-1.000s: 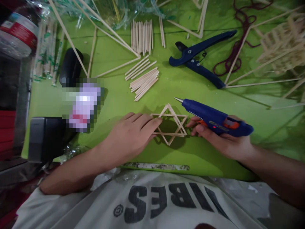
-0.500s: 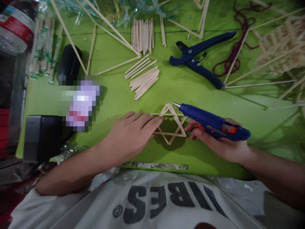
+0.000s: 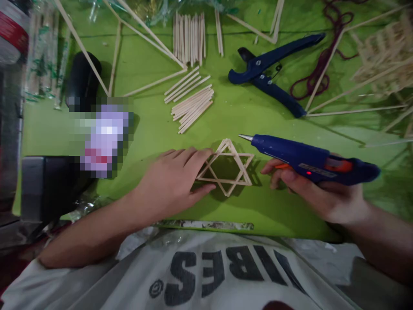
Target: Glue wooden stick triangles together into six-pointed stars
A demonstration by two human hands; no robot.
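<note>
A six-pointed star made of thin wooden sticks (image 3: 226, 170) lies flat on the green table (image 3: 155, 133) in front of me. My left hand (image 3: 172, 183) rests palm down at the star's left side, fingers stretched out and touching its left points. My right hand (image 3: 318, 193) is closed round a blue glue gun with an orange trigger (image 3: 306, 157). The gun's metal nozzle points left and hangs just right of the star's top point, not touching it.
Loose short sticks (image 3: 192, 107) and a second bundle (image 3: 189, 38) lie beyond the star. Blue cutters (image 3: 271, 75) and dark red cord (image 3: 322, 64) sit at the back right, stick frames (image 3: 383, 60) at far right. A black object (image 3: 82, 79) and a dark box (image 3: 48, 185) are on the left.
The glue gun's nozzle was over the star's top point half a second ago and has drawn back to the right. My left hand has shifted slightly left along the star.
</note>
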